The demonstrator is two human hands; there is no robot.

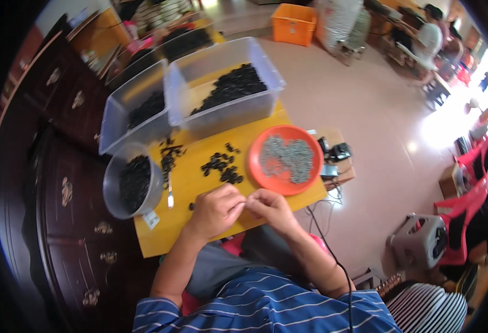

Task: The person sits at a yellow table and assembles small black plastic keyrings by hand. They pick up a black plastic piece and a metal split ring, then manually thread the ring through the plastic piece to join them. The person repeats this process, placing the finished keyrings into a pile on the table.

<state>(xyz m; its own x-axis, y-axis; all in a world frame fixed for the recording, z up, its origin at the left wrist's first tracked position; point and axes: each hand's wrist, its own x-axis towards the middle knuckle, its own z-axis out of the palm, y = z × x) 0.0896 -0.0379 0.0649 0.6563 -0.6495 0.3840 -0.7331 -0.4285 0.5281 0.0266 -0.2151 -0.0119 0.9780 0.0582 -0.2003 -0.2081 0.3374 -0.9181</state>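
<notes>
My left hand (216, 212) and my right hand (273, 210) meet over the near edge of a yellow table (163, 238). Both are closed in a pinch, fingertips together; whatever is between them is too small to make out. Just beyond them lies a loose cluster of small black parts (221, 166). An orange-red plate (274, 187) stands beyond my right hand, bearing many small grey metal pieces (296, 158). Slender black pieces (169, 155) form another heap farther left. Close by lies a slim tool with a pale, shiny end (170, 198).
Left on the table is a round clear tub (156, 183) of black parts. Behind stand two clear bins (224, 119), also part-filled with black parts. Dark wooden drawers (69, 191) border the left. A black cable (333, 252) hangs at my right; people sit farther off.
</notes>
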